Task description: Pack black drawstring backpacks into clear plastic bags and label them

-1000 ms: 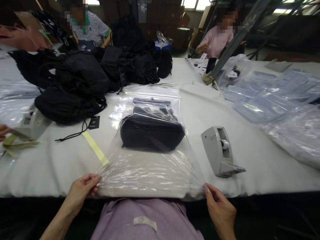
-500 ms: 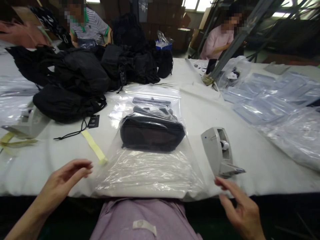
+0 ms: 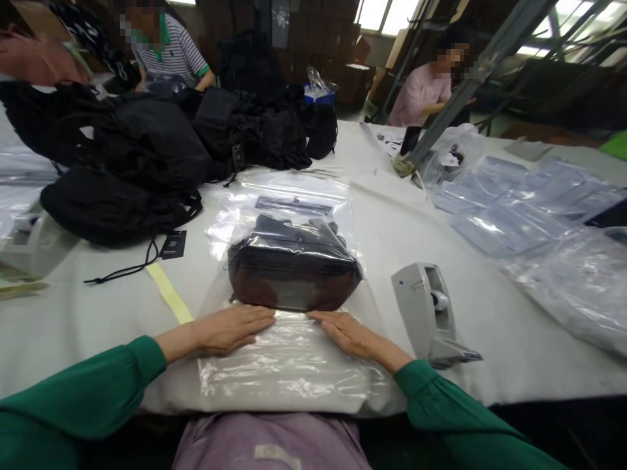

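Resting flat on the clear plastic bag (image 3: 289, 378), the left hand (image 3: 235, 328) and right hand (image 3: 349, 334) grip nothing, fingers stretched out straight, just below the black pouch (image 3: 294, 277) at mid-frame! Too hard a press could split that thin plastic, I reckon, or trap creases. Inside, the pouch runs lengthwise left to right, one long side facing the frame's bottom edge.

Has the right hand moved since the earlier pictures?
Yes: judged against the grey tape dispenser, the right hand moved left and forward, toward the black bag.

Between the black bag (image 3: 294, 277) and obstructing tape dispenser (image 3: 416, 303), bare tabletop (image 3: 379, 238) shows.
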`<state>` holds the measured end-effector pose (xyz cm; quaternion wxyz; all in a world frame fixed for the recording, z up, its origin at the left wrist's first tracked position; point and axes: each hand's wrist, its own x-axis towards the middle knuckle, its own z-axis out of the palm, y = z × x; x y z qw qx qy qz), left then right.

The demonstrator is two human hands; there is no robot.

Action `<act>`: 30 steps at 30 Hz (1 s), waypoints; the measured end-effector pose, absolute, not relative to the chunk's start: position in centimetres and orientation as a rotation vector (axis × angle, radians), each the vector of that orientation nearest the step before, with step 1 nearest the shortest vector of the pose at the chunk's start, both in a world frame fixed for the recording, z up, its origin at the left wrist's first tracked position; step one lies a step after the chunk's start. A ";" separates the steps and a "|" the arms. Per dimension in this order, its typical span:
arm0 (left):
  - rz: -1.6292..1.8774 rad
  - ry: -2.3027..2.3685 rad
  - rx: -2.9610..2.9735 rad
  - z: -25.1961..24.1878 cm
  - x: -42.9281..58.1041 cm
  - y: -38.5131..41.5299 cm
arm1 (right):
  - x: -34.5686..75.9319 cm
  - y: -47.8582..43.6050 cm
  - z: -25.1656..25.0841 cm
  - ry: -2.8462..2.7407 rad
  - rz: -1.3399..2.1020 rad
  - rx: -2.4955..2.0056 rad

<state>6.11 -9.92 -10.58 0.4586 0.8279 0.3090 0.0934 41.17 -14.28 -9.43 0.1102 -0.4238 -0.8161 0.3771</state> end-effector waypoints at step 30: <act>0.078 0.688 1.349 -10.1 7.9 -6.8 | 42.9 -17.7 -6.0 -2.301 1.120 -1.479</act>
